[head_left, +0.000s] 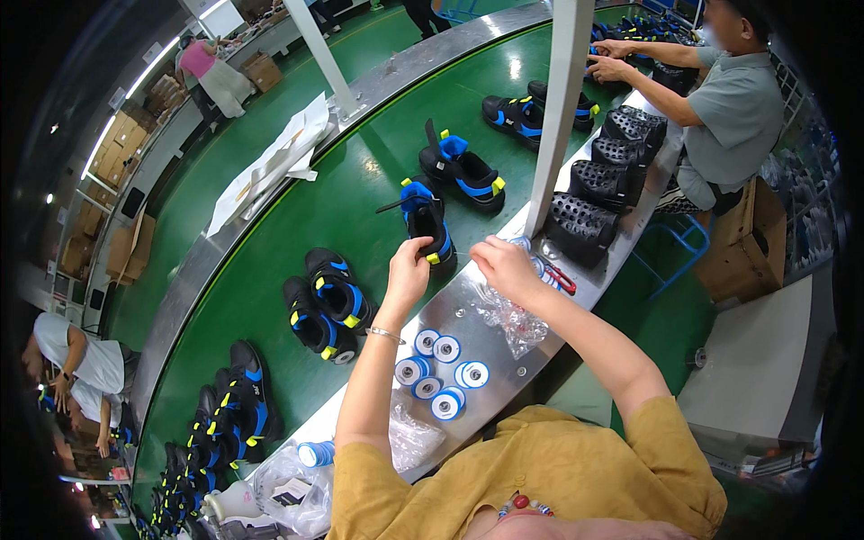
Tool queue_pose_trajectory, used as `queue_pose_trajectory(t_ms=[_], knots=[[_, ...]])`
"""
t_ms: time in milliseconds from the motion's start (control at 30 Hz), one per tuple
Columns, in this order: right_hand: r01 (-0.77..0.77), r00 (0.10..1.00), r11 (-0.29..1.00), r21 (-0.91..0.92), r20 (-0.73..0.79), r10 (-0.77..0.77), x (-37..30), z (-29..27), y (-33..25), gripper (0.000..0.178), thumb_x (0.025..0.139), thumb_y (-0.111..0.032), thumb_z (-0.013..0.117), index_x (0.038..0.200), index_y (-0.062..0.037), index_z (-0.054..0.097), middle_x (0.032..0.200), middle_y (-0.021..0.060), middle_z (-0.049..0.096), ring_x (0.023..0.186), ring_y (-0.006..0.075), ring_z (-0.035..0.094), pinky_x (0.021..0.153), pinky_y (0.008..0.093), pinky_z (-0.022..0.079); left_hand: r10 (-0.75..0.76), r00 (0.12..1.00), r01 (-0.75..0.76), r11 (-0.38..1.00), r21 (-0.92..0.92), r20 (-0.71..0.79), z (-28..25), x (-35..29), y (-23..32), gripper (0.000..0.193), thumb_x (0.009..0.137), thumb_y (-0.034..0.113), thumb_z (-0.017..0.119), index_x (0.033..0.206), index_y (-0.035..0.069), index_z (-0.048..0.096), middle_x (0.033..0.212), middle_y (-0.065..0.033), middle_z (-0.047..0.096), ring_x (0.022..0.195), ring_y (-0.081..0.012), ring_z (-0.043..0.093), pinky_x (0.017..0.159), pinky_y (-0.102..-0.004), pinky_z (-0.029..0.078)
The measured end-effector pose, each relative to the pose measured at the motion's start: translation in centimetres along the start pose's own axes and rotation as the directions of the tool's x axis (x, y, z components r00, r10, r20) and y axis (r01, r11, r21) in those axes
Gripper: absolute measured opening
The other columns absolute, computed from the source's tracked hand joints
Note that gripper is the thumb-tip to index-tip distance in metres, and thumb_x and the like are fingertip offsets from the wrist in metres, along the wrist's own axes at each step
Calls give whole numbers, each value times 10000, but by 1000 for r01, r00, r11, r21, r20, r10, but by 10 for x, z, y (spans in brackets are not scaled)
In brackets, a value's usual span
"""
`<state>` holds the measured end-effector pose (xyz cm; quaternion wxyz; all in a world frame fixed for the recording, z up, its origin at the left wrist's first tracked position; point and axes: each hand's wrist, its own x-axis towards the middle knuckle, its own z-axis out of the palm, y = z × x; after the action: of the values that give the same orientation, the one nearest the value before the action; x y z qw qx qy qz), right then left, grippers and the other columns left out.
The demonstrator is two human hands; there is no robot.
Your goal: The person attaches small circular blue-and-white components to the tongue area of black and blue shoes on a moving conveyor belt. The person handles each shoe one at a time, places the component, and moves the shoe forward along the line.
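A black and blue shoe (pixel 425 216) with yellow tabs stands on the green conveyor belt in front of me. My left hand (pixel 409 272) is at its heel end, fingertips pinched together over the collar. My right hand (pixel 507 268) is raised just right of the shoe, its fingers also pressed together. What either pinch holds is too small to make out. Below my hands, several blue-rimmed white spools (pixel 445 403) lie on the metal ledge (pixel 490 360). Under my right wrist are crumpled clear plastic (pixel 515 322) and a red-handled tool (pixel 562 279).
More shoes (pixel 328 292) sit along the belt. Perforated black forms (pixel 580 227) line the ledge at right, beside a white post (pixel 558 117). A co-worker (pixel 733 99) handles shoes at far right. A plastic bag (pixel 297 490) lies at lower left; white sheets (pixel 270 166) lie across the belt's far edge.
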<state>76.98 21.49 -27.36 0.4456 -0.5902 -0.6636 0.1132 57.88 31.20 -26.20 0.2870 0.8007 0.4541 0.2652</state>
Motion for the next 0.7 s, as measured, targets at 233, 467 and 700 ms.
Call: queue_pose_trajectory(t_ms=[233,467,700], knots=[[127,990,957,-263,89,-107,18,21,-6,40,770,-49,563,800,-68,582,811,121,565,783,303,627,636,416,516,-350,937,314,839,-444,1,-4,-26,2,187,882,-7,530,1063,-34,569,979,-94,616,810,-153,627,657,-256,527],[211,972,927,-309,169,-165,25,30,-15,38,781,-89,558,806,-70,579,822,111,562,810,282,622,643,399,521,-406,907,384,677,-628,117,3,-23,9,140,930,113,567,947,-26,566,832,-92,630,677,-141,627,598,-249,527],[168,969,946,-278,226,-106,29,43,-19,55,807,-96,550,843,-63,577,848,118,589,833,285,640,671,411,528,-413,906,367,661,-654,92,10,-19,2,163,919,151,609,904,-9,581,780,-61,629,637,-114,602,559,-226,502]])
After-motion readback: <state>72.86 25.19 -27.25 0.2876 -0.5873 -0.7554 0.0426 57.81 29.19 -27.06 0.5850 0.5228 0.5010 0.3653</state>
